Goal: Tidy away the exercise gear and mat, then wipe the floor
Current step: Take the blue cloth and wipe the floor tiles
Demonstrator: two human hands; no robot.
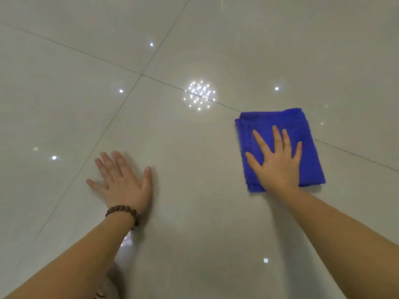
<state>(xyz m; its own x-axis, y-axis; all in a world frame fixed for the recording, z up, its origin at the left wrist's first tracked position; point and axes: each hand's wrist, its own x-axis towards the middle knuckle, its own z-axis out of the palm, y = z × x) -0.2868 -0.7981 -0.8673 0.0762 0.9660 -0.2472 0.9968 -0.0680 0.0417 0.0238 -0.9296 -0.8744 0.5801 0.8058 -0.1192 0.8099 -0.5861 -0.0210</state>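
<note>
The blue microfibre cloth [280, 134] looks soft, light and limp, so it should slide easily on the glossy tiled floor [194, 212] and is best driven by a flat palm pressing at its middle rather than pinched. It is folded into a thick square with nubbly pile, lying across a grout line. The right hand [278, 162] presses on it, fingers spread. The left hand [123, 182], fingers splayed, rests flat on bare tile well apart from it.
</note>
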